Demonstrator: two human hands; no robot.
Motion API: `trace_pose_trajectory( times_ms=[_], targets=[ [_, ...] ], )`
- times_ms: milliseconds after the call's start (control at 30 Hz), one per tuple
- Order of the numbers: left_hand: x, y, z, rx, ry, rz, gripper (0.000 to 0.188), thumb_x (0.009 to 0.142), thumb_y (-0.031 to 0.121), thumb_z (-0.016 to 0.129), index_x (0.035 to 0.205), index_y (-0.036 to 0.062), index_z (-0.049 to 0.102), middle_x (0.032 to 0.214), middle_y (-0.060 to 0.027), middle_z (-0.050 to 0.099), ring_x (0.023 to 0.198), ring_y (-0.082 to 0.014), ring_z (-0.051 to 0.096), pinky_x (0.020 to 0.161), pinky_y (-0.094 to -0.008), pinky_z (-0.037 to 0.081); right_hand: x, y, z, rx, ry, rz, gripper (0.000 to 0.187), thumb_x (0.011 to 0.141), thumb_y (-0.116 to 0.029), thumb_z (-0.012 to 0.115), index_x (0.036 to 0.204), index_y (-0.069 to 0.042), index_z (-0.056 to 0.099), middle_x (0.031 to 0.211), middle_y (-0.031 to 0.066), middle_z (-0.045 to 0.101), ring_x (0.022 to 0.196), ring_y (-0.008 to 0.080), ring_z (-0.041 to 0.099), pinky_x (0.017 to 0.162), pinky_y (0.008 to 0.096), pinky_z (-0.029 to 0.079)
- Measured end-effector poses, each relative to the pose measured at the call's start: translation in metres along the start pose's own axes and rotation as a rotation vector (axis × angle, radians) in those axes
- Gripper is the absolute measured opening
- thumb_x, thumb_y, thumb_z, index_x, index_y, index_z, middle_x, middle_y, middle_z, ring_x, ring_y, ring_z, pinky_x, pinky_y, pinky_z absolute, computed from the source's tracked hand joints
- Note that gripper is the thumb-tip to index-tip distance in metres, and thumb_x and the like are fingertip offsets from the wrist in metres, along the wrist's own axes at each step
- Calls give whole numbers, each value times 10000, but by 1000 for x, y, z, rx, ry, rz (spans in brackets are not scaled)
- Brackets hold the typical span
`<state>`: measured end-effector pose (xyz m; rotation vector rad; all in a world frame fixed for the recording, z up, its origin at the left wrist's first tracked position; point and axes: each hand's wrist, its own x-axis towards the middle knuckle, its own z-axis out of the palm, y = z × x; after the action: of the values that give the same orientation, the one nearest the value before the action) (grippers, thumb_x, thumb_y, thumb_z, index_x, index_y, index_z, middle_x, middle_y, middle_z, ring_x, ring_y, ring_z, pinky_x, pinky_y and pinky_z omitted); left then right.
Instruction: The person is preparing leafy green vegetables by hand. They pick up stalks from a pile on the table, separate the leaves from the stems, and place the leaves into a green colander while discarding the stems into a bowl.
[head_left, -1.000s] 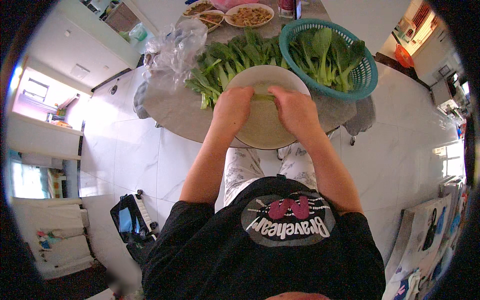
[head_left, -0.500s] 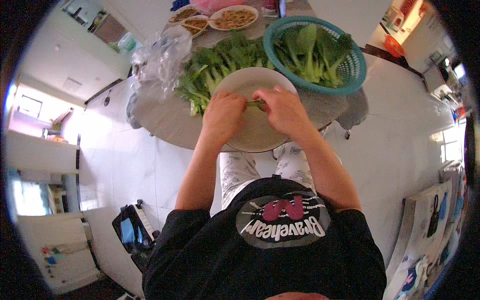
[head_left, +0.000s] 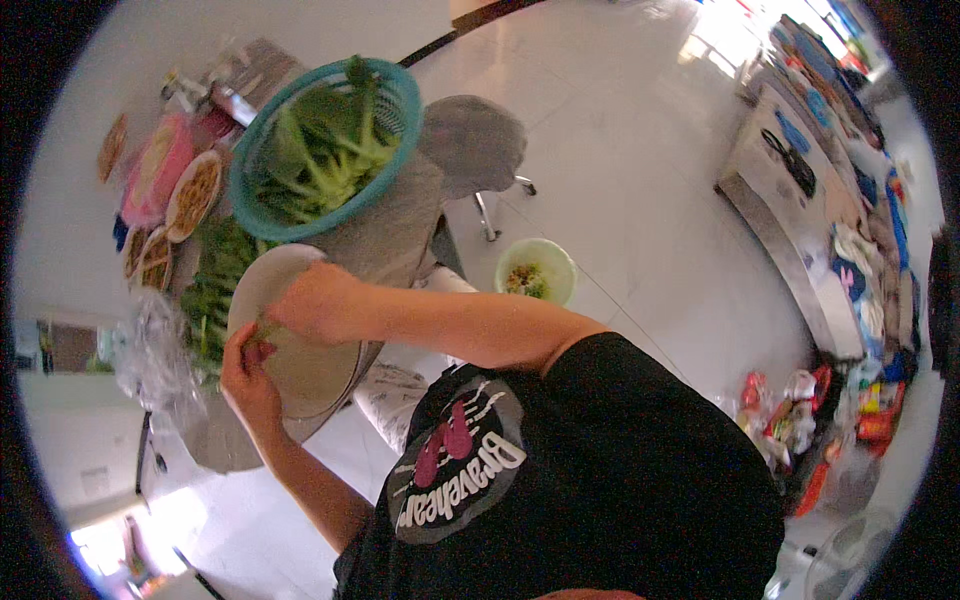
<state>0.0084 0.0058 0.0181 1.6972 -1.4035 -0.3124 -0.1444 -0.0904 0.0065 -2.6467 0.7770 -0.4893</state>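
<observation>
A wide pale bowl (head_left: 315, 375) lies at the near edge of the table. Over its far part my two hands meet. My left hand (head_left: 250, 375) has its fingers closed at the bowl's left side, pinching a slim green stem. My right hand (head_left: 325, 302) reaches across from the right, closed at the same stem, most of which the fingers hide. Beyond the bowl lies a heap of leafy greens (head_left: 212, 285). More leafy stalks (head_left: 335, 150) fill a teal plastic basket (head_left: 408, 120), which stands on the table past my right hand.
A crumpled clear plastic bag (head_left: 160, 350) lies left of the greens. Plates of food (head_left: 195, 195) and a pink item (head_left: 160, 170) stand farther back. Right of the table are a grey-covered stool (head_left: 475, 145) and a pale green bin (head_left: 562, 268) with scraps; a cluttered bench (head_left: 790, 240) stands farther right.
My view and body have turned right, so the table now appears at the left and the bin has come into view. Both hands stay together over the bowl.
</observation>
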Motion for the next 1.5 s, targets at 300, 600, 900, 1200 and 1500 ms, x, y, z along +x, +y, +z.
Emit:
trace_pose_trajectory(
  times_ms=[300,600,900,1200,1500],
  targets=[
    [3,20,12,194,-128,-46,170,882,8,515,995,-24,637,924,-135,682,819,-181,668,712,-296,516,-1,0,-2,-48,39,-62,74,729,-202,607,743,-162,667,760,55,680,738,289,663,597,424,493],
    [4,-4,-5,568,-301,-25,279,869,75,492,1099,-13,624,1051,-194,659,956,-299,640,808,-392,489,3,-3,27,-356,20,-79,144,758,-254,603,820,-191,716,843,14,684,915,267,592,759,492,391],
    [4,29,-6,425,-491,-123,228,835,86,511,1008,-23,611,863,-112,635,762,-186,549,681,-320,448,11,-10,30,-270,73,-268,156,806,-261,577,846,-200,714,885,1,682,914,263,598,700,470,380],
    [9,2,-9,216,105,99,213,929,72,470,1053,1,628,943,-86,673,721,-202,595,636,-317,483,17,-7,7,-56,164,-162,123,742,-253,657,821,-174,709,783,23,678,779,253,652,583,480,434],
    [5,47,1,152,431,26,284,962,216,517,925,-13,681,946,-85,688,765,-179,637,691,-293,528,15,-15,1,-71,241,-174,146,716,-269,688,843,-199,708,803,10,679,787,239,653,592,427,465]
  ],
)
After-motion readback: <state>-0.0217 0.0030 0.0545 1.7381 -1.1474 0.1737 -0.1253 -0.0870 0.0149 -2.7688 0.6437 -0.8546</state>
